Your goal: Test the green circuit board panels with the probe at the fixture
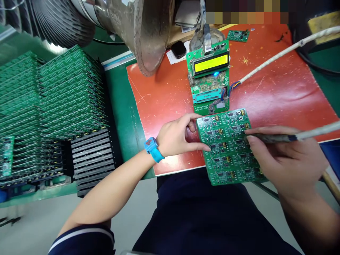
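Note:
A green circuit board panel [230, 152] with rows of small chips lies at the front edge of the red mat. My left hand [183, 136], with a blue wristband, grips the panel's left edge between thumb and fingers. In my right hand [284, 159] is a dark pen-like probe [276, 138] on a white sleeved cable, its tip over the panel's right side. Just behind the panel sits a green programmer board [196, 81] with a lit yellow-green display [211, 64], a blue light and a teal socket [207, 95].
Stacked green boards [66, 95] stand in black racks [92, 152] at the left. A translucent duct hood [151, 35] hangs at the top. Behind are a dark watch [178, 50] and a small board [238, 35]. White cable [276, 56] crosses the red mat [164, 106].

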`<state>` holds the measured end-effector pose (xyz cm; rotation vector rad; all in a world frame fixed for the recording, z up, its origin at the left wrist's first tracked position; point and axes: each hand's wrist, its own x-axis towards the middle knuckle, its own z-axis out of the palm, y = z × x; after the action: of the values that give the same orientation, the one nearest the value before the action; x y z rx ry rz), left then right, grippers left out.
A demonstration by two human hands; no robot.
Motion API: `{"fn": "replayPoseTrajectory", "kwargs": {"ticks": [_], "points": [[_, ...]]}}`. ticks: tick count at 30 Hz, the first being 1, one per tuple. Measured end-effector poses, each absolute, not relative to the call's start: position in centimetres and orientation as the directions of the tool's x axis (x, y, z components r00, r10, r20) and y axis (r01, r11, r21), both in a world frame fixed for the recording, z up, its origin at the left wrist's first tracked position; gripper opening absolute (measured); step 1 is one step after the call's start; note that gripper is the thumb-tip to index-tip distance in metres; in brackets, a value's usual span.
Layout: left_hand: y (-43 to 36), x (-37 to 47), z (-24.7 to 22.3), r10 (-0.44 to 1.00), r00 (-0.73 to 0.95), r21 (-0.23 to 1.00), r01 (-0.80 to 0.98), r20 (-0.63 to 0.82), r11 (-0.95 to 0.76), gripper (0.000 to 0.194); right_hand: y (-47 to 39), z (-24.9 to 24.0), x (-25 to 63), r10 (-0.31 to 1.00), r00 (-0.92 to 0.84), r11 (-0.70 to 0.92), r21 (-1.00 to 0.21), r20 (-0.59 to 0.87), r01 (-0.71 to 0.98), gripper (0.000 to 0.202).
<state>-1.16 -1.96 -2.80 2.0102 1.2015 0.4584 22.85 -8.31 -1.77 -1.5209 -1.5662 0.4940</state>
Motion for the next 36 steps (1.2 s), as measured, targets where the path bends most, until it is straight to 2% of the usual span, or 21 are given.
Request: {"fn": "replayPoseTrajectory", "kwargs": {"ticks": [6, 12, 24, 36], "points": [[-1.99, -1.24, -2.85, 0.865, 0.499, 0.746, 0.595, -0.05, -0.3, 0.086, -7.95, -1.83, 22.78, 0.916, 0.09, 0.246, -0.725, 0.39, 0.643, 0.018], [-1.99, -1.28, -2.98, 0.86, 0.507, 0.755, 0.582, -0.047, -0.303, 0.086, -8.37, -1.99, 23.01, 0.936, 0.106, 0.219, -0.792, 0.336, 0.57, 0.021], [-1.95, -1.26, -2.86, 0.859, 0.509, 0.767, 0.575, -0.06, -0.287, 0.086, -8.18, -2.07, 22.92, 0.927, 0.107, 0.25, -0.804, 0.36, 0.539, 0.021], [-1.86, -1.24, -2.74, 0.856, 0.512, 0.762, 0.58, -0.066, -0.289, 0.085, -8.19, -1.88, 23.03, 0.951, 0.111, 0.215, -0.873, 0.29, 0.438, 0.023]]}}
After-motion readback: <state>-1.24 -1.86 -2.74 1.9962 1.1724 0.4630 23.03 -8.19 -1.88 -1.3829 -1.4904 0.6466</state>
